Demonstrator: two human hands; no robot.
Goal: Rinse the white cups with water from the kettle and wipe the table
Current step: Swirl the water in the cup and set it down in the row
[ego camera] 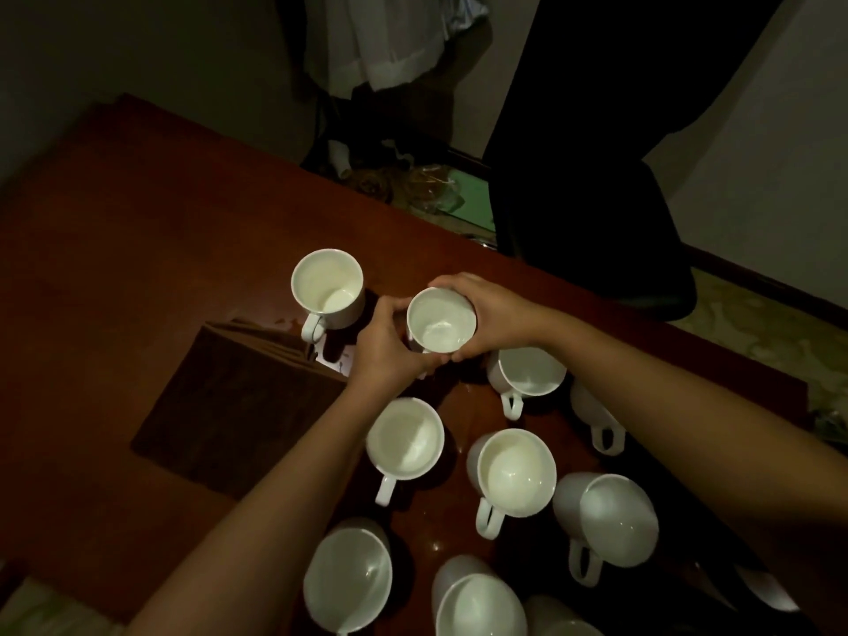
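Both hands hold one white cup (440, 319) upright above the dark red table (137, 222). My left hand (383, 348) wraps its left side and my right hand (488, 309) wraps its right side. A little water glints in its bottom. Another white cup (328, 289) stands to the left by itself. Several more white cups stand closer to me, among them one (406, 440) under my left forearm and one (516, 470) to its right. No kettle is in view.
A folded brown cloth (238, 406) lies on the table left of my left arm. Water spots (330, 355) shine near its far corner. A person in dark trousers (587, 153) stands beyond the table's far edge, with litter (431, 185) on the floor.
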